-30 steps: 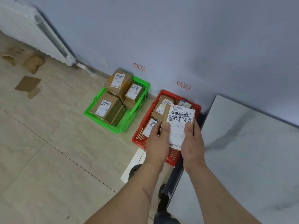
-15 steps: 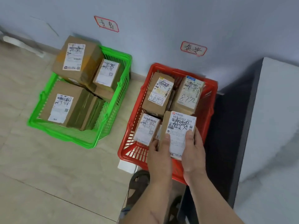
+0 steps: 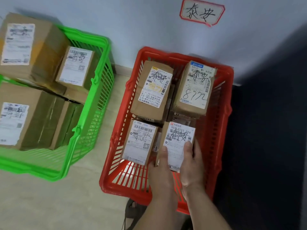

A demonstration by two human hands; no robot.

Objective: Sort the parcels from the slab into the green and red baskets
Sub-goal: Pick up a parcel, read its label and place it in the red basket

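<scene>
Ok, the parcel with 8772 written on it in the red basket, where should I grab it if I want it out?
Grip the 8772 parcel by its two long sides, coming from above. It lies label up at the far right of the red basket. Another parcel lies close on its left, so that side looks tight.

1. I see the red basket (image 3: pixel 221 123) as glossy moulded plastic with slatted walls.
2. The green basket (image 3: pixel 99 90) looks like the same shiny plastic.
3. The parcel (image 3: pixel 178 138) I hold is matt brown cardboard with a smooth white paper label.
4. The wall (image 3: pixel 132 17) looks matt and painted.
5. The floor (image 3: pixel 49 205) looks like smooth tile.
</scene>
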